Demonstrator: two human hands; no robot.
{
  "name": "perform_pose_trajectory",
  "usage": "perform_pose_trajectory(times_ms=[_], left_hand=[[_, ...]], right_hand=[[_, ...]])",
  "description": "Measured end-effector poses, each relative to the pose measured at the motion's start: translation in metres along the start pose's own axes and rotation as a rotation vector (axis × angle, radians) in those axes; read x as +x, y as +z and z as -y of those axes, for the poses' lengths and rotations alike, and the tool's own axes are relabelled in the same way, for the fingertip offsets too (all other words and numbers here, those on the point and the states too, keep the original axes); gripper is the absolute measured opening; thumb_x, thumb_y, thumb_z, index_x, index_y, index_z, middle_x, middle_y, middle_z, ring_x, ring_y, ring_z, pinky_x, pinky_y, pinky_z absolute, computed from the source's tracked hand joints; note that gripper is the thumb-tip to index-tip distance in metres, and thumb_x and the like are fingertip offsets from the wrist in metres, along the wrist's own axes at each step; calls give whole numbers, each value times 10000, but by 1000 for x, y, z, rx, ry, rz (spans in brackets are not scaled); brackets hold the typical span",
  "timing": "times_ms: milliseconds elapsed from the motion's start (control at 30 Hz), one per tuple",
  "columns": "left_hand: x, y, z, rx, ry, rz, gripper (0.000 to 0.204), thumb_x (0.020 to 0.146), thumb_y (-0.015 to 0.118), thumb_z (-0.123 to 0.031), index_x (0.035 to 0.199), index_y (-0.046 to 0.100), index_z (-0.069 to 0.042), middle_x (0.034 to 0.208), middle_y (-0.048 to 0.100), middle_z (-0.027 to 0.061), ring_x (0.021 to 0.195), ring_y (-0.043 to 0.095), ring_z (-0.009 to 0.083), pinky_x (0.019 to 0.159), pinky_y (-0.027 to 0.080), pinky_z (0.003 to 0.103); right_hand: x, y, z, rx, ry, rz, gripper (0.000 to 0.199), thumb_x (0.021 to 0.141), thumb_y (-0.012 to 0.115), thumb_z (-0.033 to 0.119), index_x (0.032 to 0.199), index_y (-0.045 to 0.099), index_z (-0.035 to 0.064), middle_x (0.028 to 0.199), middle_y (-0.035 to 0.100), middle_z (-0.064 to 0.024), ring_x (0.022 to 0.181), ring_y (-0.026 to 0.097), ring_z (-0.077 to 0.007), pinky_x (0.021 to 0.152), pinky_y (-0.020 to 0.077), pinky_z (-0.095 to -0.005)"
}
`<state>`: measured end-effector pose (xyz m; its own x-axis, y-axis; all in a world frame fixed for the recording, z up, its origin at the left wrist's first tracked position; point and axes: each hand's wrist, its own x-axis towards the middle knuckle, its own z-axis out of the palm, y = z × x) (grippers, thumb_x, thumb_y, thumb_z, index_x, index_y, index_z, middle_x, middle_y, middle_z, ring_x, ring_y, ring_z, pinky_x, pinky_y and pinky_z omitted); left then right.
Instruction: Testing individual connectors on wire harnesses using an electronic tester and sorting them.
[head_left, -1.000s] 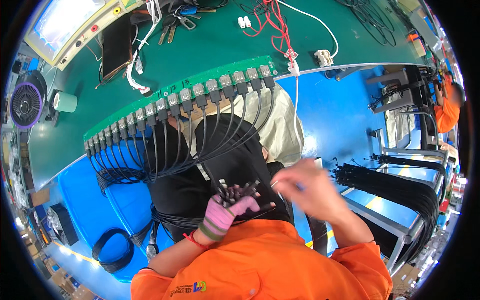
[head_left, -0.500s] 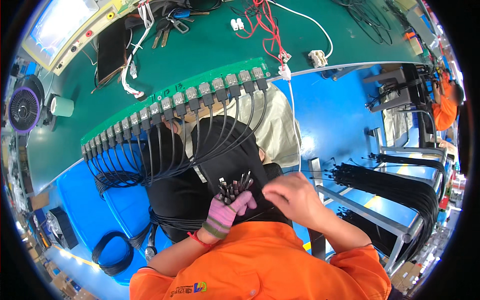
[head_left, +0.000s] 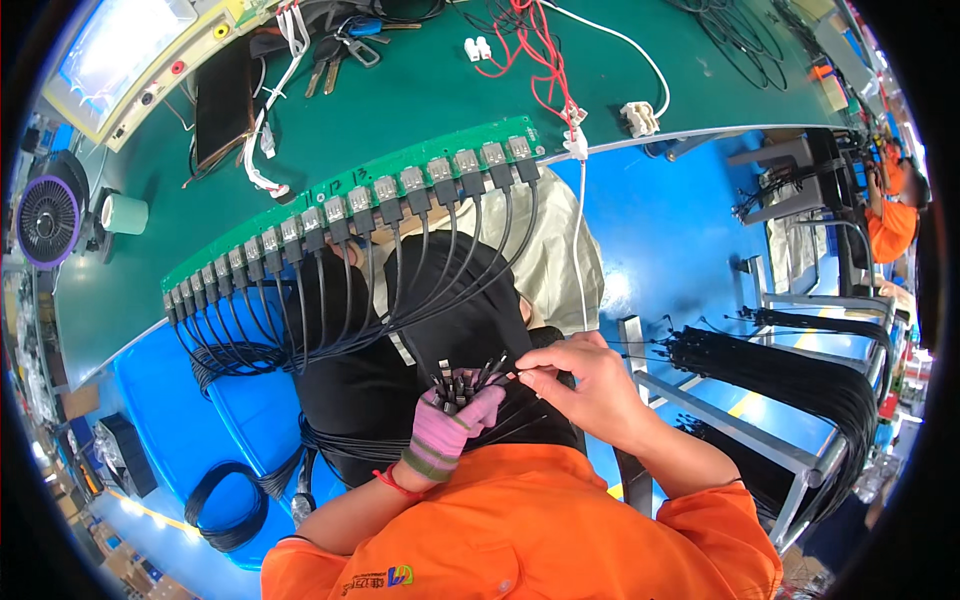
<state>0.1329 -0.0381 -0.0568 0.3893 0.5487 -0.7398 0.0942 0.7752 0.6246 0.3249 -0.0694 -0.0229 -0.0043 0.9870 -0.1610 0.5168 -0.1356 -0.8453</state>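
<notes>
My left hand, in a pink and grey striped glove, is closed around a bundle of black cables with metal-tipped plugs pointing up. At the bundle's right edge, my bare right hand pinches what looks like one cable end between thumb and fingertips. Ahead of both hands, a long green circuit board lies along the table edge. A row of black cables is plugged into its metal sockets, and they droop together over my lap.
Beyond the board, the green table holds keys, a phone, red wires and an instrument. A small fan stands left. Black cables hang over a metal rack at right. Another person sits farther off.
My right hand has moved left to the bundle, and its fingertips have closed at the edge of it. My left hand stays in place around the cables.
</notes>
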Motion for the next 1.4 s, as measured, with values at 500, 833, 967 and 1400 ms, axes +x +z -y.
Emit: perform_pose_trajectory(times_ms=[500, 833, 967, 1400], left_hand=[[-4, 3, -4, 131, 76, 88, 121, 821, 671, -101, 921, 663, -33, 787, 695, 19, 758, 613, 50, 705, 468, 190], [6, -3, 15, 386, 155, 81, 115, 800, 624, -134, 881, 693, -176, 906, 692, 4, 822, 648, 160, 731, 499, 250], [4, 5, 8, 101, 30, 156, 141, 845, 600, -117, 962, 659, -62, 869, 695, 26, 824, 641, 132, 739, 492, 232], [19, -1, 17, -263, 38, 100, 250, 915, 587, -217, 972, 634, 22, 873, 661, 80, 781, 634, 150, 677, 500, 271]], right_hand=[[4, -5, -3, -115, -128, 131, 97, 796, 682, 138, 872, 674, 78, 750, 659, -41, 681, 595, -210, 816, 403, -333], [-9, -29, 7, -150, -44, -105, 64, 799, 656, 87, 860, 637, 83, 810, 648, -56, 773, 605, -248, 767, 421, -343], [-8, -2, 4, -130, -212, 8, 117, 816, 641, 92, 930, 618, 90, 1015, 627, -34, 842, 600, -230, 756, 421, -340], [-39, 10, -29, -517, -46, 250, 127, 797, 637, 52, 912, 590, 84, 858, 595, -59, 819, 576, -257, 832, 408, -407]])
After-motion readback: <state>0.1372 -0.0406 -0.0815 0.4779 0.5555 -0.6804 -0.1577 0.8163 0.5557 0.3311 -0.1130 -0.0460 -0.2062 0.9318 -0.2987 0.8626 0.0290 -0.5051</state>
